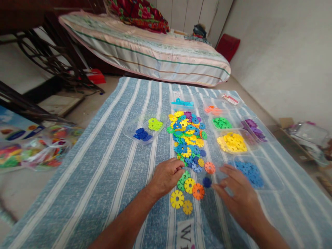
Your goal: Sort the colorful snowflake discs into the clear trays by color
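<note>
My left hand [167, 175] rests at the near left side of a heap of notched plastic discs [188, 135] in mixed colours. Its fingers are curled together, and what they hold, if anything, is hidden. My right hand [237, 190], slightly blurred, hovers right of the heap with thumb and fingers apart. Close to its thumb is a dark blue disc [206, 182]. Between the hands lie an orange disc [198, 191], a yellow disc [190, 185] and green discs [184, 180]. A larger yellow disc [177, 199] lies nearest me.
Clear plastic trays hold sorted discs: blue discs [250, 174], yellow discs [233, 142], green discs [221, 123] and purple discs [254, 129] on the right. A left tray [128, 129] holds dark blue and lime ones. Beyond the striped cloth [103, 166] stands a bed [155, 52].
</note>
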{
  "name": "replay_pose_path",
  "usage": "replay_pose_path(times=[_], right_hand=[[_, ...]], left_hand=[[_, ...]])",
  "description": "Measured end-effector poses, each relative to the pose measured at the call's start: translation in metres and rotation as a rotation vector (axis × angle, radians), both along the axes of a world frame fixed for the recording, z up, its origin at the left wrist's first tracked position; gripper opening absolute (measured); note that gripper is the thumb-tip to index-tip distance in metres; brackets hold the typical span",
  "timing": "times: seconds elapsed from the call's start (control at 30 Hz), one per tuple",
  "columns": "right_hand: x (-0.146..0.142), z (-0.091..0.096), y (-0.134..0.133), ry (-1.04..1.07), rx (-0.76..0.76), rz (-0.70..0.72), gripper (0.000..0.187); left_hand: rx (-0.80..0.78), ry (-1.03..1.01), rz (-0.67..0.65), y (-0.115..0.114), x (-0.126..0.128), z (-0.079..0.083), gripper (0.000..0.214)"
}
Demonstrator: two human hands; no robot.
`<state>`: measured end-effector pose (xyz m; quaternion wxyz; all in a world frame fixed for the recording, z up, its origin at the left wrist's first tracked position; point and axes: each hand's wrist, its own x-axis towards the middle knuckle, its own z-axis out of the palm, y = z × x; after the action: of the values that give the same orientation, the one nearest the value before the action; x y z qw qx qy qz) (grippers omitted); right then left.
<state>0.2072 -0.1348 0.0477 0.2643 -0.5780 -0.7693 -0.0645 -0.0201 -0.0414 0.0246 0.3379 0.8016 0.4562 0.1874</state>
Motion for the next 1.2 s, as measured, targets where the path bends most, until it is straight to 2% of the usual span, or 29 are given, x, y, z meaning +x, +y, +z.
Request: replay_pose_path(times=[0.07,0.17,0.27,0.37,0.5,0.63,0.77,0.9,1.03,1.1,1.2], right_hand=[[0.021,0.012,0.003,-0.101,0.099,-0.144,0.019],[0.041,0.020,0.007,-0.217,0.143,-0.301,0.020],[0.031,0.014,0.012,-0.190,0.122,-0.232,0.020],[0.002,0.000,0.023,-0.153,0.064,-0.140,0.019],[-0.029,-0.017,0.045,-0.199,-0.055,-0.157,0.022],[-0.035,-0.028,0.056,-0.244,-0.133,-0.171,0.018],[-0.031,-0.031,0.054,-0.194,-0.085,-0.143,0.020],[-0.027,-0.022,0.046,-0.132,-0.022,-0.089,0.021],[-0.009,-0.004,0.036,-0.106,0.094,-0.067,0.016],[0.008,0.006,0.028,-0.131,0.146,-0.106,0.015],[0.036,0.016,0.015,-0.241,0.181,-0.282,0.015]], left_hand=[[0.005,-0.002,-0.004,0.000,0.000,0.001,0.011],[0.005,-0.001,-0.008,0.000,0.000,0.000,0.011],[0.000,-0.006,-0.001,0.001,0.000,-0.002,0.010],[-0.002,-0.012,0.003,0.001,0.000,-0.003,0.010],[0.009,-0.018,0.001,0.000,0.000,-0.003,0.010],[0.019,-0.023,-0.009,0.000,-0.001,-0.003,0.010],[0.023,-0.021,-0.017,0.001,-0.001,-0.003,0.010],[0.012,-0.009,-0.018,0.001,0.000,-0.002,0.010],[0.009,-0.002,-0.016,0.000,0.000,0.000,0.011],[0.007,0.001,-0.013,0.000,0.000,0.000,0.011],[0.006,0.010,-0.011,0.001,0.000,-0.001,0.011]])
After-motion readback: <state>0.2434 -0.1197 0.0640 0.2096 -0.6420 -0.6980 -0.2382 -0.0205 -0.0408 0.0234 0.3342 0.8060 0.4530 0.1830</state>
